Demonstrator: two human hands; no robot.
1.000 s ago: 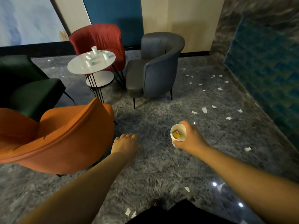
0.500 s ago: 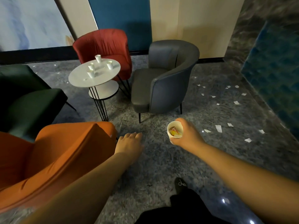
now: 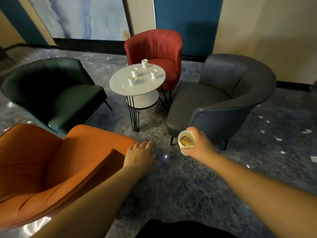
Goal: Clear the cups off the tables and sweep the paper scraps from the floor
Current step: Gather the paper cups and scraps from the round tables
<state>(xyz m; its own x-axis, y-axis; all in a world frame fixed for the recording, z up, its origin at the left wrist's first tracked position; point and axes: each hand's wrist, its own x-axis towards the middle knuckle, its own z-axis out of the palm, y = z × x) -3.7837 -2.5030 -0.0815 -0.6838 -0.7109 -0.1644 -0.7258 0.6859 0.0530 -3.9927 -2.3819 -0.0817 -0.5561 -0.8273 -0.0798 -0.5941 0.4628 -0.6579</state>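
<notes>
The right hand (image 3: 199, 145) grips a paper cup (image 3: 186, 142) round its side, upright, with yellow and reddish scraps showing inside it. The left hand (image 3: 139, 155) holds nothing; its fingers lie relaxed and extended forward, just beside the arm of the orange armchair (image 3: 56, 165).

Ahead, the round white bench (image 3: 120, 86) carries four small white paper cups (image 3: 134, 72), all upright and near one another but apart, with a tiny white scrap beside the nearest. The bench stands between the green armchair (image 3: 51, 90), the red armchair (image 3: 154, 47) and the grey armchair (image 3: 223, 93). Paper scraps (image 3: 277, 139) dot the floor (image 3: 188, 182) at right and near the far wall.

The step in hand looks like walking up to collect those cups. To do it well, pass through the gap between the orange and grey chairs, keep the carried cup level so its contents stay in, and use the free left hand to lift each cup. Nesting them into the held one would probably save trips, if they are empty, which cannot be told from here.
</notes>
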